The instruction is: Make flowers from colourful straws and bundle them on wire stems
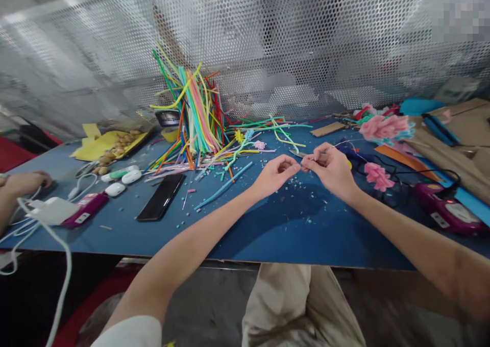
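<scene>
My left hand [276, 174] is over the blue table, its thumb and fingertips drawn together close to the right hand's fingertips. Whatever lies in that pinch is too small to make out. My right hand [332, 169] pinches a thin wire [346, 141], which runs off to the right toward a fluffy pink flower piece [386, 127] with light blue tips. Below that, a smaller pink fluffy flower [378, 176] hangs near another thin wire. A pointed metal blade [296, 153] shows just beyond my fingertips; its other end is hidden. Tiny coloured clippings are scattered beneath both hands.
Pipe cleaners [199, 112] stand bundled at the back. A black phone [161, 198] and a light blue pipe cleaner [224, 186] lie left. Purple power strips [447, 212] [86, 209] and cables flank the table [245, 240]. Another person's hand [28, 183] rests far left.
</scene>
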Available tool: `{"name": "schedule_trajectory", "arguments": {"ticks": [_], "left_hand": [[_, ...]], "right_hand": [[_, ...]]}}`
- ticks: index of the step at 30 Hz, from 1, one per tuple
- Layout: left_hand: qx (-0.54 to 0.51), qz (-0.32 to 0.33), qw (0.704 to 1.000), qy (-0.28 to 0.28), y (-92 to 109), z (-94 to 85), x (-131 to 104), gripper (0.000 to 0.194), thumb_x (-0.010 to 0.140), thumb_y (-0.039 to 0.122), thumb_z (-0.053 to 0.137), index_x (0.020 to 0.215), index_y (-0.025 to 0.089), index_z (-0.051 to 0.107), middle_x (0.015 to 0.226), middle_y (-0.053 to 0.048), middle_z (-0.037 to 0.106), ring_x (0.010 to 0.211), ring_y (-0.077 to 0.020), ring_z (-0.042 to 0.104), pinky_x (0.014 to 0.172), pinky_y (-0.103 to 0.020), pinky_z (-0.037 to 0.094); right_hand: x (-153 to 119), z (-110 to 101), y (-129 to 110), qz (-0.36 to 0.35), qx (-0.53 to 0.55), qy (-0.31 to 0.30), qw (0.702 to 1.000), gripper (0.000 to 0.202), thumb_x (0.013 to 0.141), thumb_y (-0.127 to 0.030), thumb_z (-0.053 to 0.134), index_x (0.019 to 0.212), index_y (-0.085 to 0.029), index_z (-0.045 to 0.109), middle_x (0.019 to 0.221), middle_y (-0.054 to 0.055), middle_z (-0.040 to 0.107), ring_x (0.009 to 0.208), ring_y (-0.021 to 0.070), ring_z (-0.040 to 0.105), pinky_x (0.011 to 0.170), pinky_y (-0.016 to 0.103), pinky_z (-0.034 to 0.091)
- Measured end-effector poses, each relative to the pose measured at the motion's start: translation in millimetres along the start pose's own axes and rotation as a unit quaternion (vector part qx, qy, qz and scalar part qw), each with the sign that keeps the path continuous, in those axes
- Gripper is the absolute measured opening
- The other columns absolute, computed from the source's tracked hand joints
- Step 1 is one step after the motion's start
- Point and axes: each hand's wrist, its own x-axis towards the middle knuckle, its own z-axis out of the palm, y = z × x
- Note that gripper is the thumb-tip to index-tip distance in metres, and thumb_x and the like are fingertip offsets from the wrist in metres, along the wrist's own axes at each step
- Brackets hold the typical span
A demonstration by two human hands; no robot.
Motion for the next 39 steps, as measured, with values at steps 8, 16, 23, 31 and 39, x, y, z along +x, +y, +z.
{"name": "schedule_trajectory", "arguments": {"ticks": [8, 16, 23, 31, 39], "left_hand": [[0.434, 0.164, 0.877, 0.124, -2, -6.4, -7, 0.034, 0.100, 0.045, 0.053, 0.127, 0.029, 0.068, 0.109, -0.004, 0.078, 0.091, -0.0207, 0.072, 0.081, -0.034, 0.044], [0.450, 0.180, 0.872, 0.072, -4, -13.2, -5, 0.033, 0.101, 0.043, 0.051, 0.126, 0.033, 0.071, 0.123, -0.004, 0.074, 0.100, -0.0226, 0.073, 0.083, -0.036, 0.045], [0.355, 0.149, 0.914, 0.129, -3, -1.4, -7, 0.031, 0.099, 0.046, 0.055, 0.113, 0.030, 0.077, 0.105, -0.002, 0.079, 0.086, -0.0162, 0.072, 0.075, -0.029, 0.046], [0.117, 0.036, 0.992, 0.041, 6, -0.9, -5, 0.033, 0.094, 0.046, 0.059, 0.093, 0.017, 0.075, 0.082, -0.003, 0.076, 0.057, -0.0096, 0.057, 0.058, -0.023, 0.043], [0.084, 0.053, 0.995, -0.025, 1, -1.6, 0, 0.028, 0.096, 0.041, 0.054, 0.095, 0.016, 0.066, 0.075, 0.000, 0.066, 0.058, -0.0100, 0.059, 0.061, -0.024, 0.046]], "right_hand": [[0, 4, 1, 0.038, 0.029, 0.053, 0.997, 0.047, 0.069, -0.042, 0.088, 0.082, -0.025, 0.045, 0.078, 0.002, 0.075, 0.064, 0.0193, 0.073, 0.070, 0.038, 0.065], [-3, 6, 1, 0.036, 0.033, 0.058, 0.997, 0.046, 0.072, -0.042, 0.086, 0.084, -0.026, 0.045, 0.079, 0.001, 0.074, 0.065, 0.0193, 0.074, 0.073, 0.040, 0.066], [-5, 6, -6, -0.008, 0.013, 0.044, 0.999, 0.043, 0.073, -0.041, 0.085, 0.081, -0.026, 0.046, 0.083, 0.002, 0.074, 0.070, 0.0200, 0.073, 0.076, 0.042, 0.064], [-4, 4, -12, -0.041, -0.076, 0.028, 0.996, 0.042, 0.079, -0.046, 0.080, 0.076, -0.025, 0.043, 0.082, 0.004, 0.075, 0.070, 0.0207, 0.073, 0.070, 0.039, 0.062], [-3, 4, -11, -0.017, -0.053, 0.035, 0.998, 0.039, 0.077, -0.039, 0.082, 0.079, -0.025, 0.045, 0.080, 0.003, 0.075, 0.070, 0.0202, 0.073, 0.071, 0.039, 0.061]]}}
